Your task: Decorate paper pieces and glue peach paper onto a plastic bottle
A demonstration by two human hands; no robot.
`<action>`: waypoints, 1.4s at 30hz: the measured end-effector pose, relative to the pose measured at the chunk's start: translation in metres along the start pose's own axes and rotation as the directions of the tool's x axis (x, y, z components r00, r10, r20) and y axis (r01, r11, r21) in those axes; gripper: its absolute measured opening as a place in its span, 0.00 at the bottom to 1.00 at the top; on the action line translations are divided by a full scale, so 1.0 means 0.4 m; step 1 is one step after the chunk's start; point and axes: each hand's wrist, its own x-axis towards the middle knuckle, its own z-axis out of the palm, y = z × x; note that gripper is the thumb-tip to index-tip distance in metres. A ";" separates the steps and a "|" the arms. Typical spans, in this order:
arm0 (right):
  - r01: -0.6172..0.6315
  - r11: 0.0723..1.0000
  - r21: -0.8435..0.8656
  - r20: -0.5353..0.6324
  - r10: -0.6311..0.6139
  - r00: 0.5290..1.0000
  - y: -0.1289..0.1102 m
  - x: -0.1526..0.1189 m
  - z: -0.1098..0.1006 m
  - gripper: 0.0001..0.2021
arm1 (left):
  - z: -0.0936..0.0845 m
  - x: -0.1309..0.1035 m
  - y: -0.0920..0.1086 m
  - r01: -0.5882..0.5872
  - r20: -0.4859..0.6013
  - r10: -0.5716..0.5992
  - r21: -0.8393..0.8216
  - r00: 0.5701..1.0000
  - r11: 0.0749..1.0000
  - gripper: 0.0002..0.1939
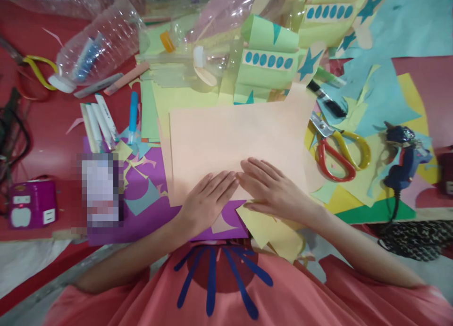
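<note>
Peach paper (226, 139), its length set left to right, is touched by left hand (208, 194) and right hand (271, 188), fingers straightened.

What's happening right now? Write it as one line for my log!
left hand: fingers on peach paper | right hand: fingers on peach paper | right of paper: scissors | left of paper: markers

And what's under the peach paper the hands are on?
Peeking out at the left of the peach paper are another peach sheet and purple paper. Anything under its middle is covered, so I can't tell.
</note>
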 end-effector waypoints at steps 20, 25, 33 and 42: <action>-0.136 0.984 0.116 -0.003 0.137 0.991 0.036 -0.080 -0.108 0.11 | -0.085 -0.049 -0.043 0.083 0.000 -0.083 -0.082 0.997 0.993 0.19; -0.191 0.971 0.142 -0.047 0.200 0.979 0.037 -0.095 -0.117 0.12 | -0.121 -0.087 -0.093 0.176 0.072 -0.165 -0.183 0.984 0.967 0.18; -0.318 0.948 -0.002 -0.305 0.302 0.903 0.036 -0.057 -0.103 0.18 | -0.140 -0.058 -0.159 0.338 0.101 -0.323 -0.209 0.941 0.918 0.23; -0.195 0.977 -0.092 -0.174 0.177 0.969 0.021 0.002 -0.025 0.30 | -0.116 0.011 -0.194 0.402 0.007 -0.402 -0.014 0.915 0.915 0.17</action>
